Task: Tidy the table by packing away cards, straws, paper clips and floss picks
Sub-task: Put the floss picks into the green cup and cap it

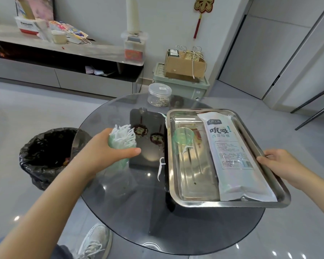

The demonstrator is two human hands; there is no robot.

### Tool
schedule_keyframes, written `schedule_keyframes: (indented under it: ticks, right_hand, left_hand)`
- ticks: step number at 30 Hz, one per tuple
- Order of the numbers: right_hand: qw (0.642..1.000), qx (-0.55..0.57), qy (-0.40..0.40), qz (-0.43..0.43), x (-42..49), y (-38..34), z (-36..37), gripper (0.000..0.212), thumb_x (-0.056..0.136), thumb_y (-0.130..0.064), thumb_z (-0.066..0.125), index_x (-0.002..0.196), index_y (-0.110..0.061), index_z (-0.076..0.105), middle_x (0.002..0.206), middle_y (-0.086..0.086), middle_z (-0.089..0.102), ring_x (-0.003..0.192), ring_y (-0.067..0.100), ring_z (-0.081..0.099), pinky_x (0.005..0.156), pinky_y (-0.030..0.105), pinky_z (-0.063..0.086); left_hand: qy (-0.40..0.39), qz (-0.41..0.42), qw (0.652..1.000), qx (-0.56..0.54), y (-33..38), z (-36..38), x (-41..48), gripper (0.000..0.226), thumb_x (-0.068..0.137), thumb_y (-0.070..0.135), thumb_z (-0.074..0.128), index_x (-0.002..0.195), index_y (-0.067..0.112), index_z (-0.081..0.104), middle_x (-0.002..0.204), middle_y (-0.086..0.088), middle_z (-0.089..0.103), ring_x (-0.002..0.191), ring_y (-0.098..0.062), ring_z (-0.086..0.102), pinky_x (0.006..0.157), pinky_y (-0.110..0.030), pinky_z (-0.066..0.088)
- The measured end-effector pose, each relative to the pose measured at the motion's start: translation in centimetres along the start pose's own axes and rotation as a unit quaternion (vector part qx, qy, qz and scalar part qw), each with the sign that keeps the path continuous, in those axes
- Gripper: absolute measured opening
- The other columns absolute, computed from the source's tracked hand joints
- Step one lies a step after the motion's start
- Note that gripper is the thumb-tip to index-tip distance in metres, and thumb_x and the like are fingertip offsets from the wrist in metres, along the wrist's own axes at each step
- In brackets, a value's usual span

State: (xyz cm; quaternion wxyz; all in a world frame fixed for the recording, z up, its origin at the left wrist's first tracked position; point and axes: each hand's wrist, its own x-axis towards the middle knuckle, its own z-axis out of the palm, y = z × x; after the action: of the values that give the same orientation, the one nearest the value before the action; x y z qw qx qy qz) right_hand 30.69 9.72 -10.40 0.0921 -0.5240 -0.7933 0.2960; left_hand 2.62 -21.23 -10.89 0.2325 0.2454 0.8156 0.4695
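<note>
Most of the job reads as done.

- **Glass table point(120, 193):** It is round, with bare glass from 6 to 8 o'clock, which is our open room for moving. A lined bin point(47, 152) stands just off the rim at 9 o'clock.
- **Steel tray point(230, 204):** It fills the 3 o'clock side. Its near right corner overhangs the table rim at about 5 o'clock, so we judge it could tip if let go. Our right hand point(277, 163) grips the tray's right rim.
- **Straw packet point(232, 156):** It lies lengthwise in the tray, so we count it as packed. Red items beneath it may be the cards, but the view is too poor to confirm.
- **Jar of paper clips point(159, 95):** It stands at 12 o'clock near the far rim, with the clips inside.
- **Green tub point(123, 139):** It is crammed with floss picks and uncapped. Our left hand point(108, 152) is curled round it, over the glass well left of the tray.
- **Green lid point(183, 136):** It lies in the tray, not yet fitted.
- **Still to pack:** One tray floss pick point(185, 149) lies by the lid. One loose floss pick point(160, 168) lies on the glass just beside the tray's left wall.
</note>
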Motion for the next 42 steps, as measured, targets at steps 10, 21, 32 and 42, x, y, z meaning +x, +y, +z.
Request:
schedule_keyframes:
  ticks: [10,21,32,42]
  right_hand:
    - [0.975,-0.112,0.132,-0.138,-3.1,-6.5,2.3,0.029,0.095,-0.018,0.050,0.114,0.002,0.061,0.118,0.019,0.063,0.110,0.034,0.056,0.095,0.039,0.040]
    - [0.816,-0.372,-0.214,-0.386,-6.6,-17.3,14.5,0.060,0.082,-0.028,0.069,0.135,-0.012,0.046,0.131,0.007,0.051,0.123,0.025,0.046,0.101,0.038,0.041]
    - [0.735,-0.494,-0.188,-0.424,-5.3,-19.5,16.0,0.017,0.081,-0.009,0.057,0.098,-0.006,0.055,0.104,0.009,0.052,0.083,0.023,0.051,0.078,0.036,0.048]
    - [0.838,-0.330,-0.259,-0.350,-5.4,-19.6,17.2,0.015,0.078,-0.018,0.065,0.088,-0.016,0.053,0.084,-0.005,0.052,0.079,0.013,0.051,0.067,0.027,0.047]
  left_hand:
    - [-0.022,0.020,0.997,0.076,0.1,1.2,0.1,0.058,0.059,0.046,0.085,0.104,0.023,0.058,0.099,0.004,0.066,0.093,-0.017,0.062,0.089,-0.040,0.050]
    - [-0.035,0.025,0.991,0.124,-1.9,1.2,-2.2,0.056,0.063,0.045,0.083,0.102,0.018,0.052,0.095,0.004,0.059,0.091,-0.017,0.056,0.074,-0.031,0.045]
    - [-0.022,0.053,0.988,0.147,-2.9,0.5,-4.0,0.061,0.065,0.051,0.078,0.107,0.017,0.049,0.101,0.000,0.058,0.095,-0.021,0.055,0.083,-0.035,0.046]
    - [-0.011,0.041,0.989,0.140,-3.2,0.4,-3.7,0.058,0.064,0.053,0.078,0.099,0.018,0.048,0.100,0.000,0.059,0.093,-0.020,0.056,0.079,-0.033,0.046]
